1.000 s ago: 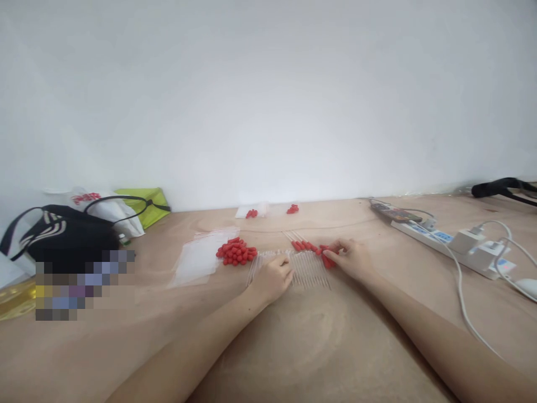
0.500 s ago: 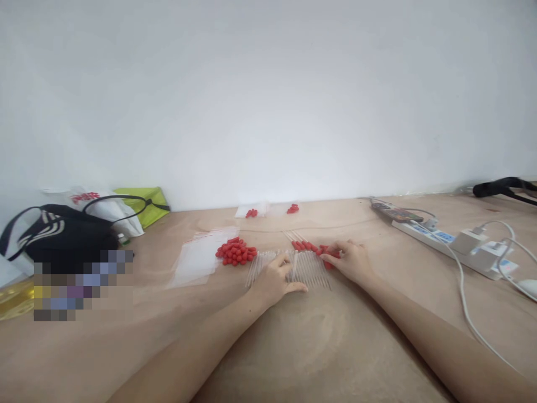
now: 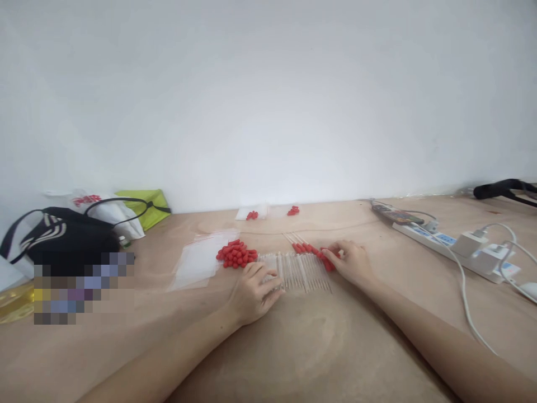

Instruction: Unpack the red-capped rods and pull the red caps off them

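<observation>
A row of thin clear tubes [image 3: 300, 268] lies side by side on the wooden table [image 3: 319, 347]. Several at the right end carry red caps [image 3: 310, 249]. My left hand [image 3: 254, 291] rests at the row's left end, fingers spread flat over the tubes. My right hand [image 3: 350, 260] sits at the row's right end, fingers curled on a red-capped tube. A pile of loose red caps [image 3: 236, 253] lies just left of the row.
Clear plastic bags [image 3: 197, 263] lie left of the pile. Two small bags with red caps [image 3: 251, 212] sit by the wall. A black bag [image 3: 62, 238], a green bag [image 3: 146, 204], and on the right a power strip [image 3: 453, 246] with cables.
My left hand has drawn back toward me and to the left, and its fingers have spread flat. My right hand has stayed at the capped tubes.
</observation>
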The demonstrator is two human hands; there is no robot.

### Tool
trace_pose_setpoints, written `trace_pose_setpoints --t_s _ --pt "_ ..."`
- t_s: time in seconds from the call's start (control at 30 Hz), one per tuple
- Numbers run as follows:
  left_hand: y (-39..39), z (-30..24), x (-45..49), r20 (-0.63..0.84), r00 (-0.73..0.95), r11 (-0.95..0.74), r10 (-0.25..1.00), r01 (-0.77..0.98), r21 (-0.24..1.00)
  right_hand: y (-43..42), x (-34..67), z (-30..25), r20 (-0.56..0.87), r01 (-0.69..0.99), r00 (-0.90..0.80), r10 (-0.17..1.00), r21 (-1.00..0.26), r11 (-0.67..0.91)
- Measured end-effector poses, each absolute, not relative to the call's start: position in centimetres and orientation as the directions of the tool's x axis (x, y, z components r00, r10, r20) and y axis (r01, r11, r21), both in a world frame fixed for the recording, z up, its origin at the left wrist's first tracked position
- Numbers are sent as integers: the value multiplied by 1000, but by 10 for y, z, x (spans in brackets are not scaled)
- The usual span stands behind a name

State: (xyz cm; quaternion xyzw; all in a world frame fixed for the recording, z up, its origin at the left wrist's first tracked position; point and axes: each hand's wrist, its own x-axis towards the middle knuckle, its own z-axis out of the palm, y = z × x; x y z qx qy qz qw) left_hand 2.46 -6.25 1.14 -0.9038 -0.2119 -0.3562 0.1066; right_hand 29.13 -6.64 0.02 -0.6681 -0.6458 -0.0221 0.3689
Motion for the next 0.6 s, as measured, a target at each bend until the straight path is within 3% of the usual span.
trace_pose_setpoints --t_s 0.2,0.3,0.6 --pt "-63 11 1 705 576 -865 413 490 107 -37 255 25 328 905 94 940 -423 57" --pt "-60 12 0 691 571 -857 443 496 140 -16 231 33 200 948 146 969 -309 -79" --pt "-59 10 1 672 580 -857 461 487 167 5 207 41 141 955 218 966 -234 -181"
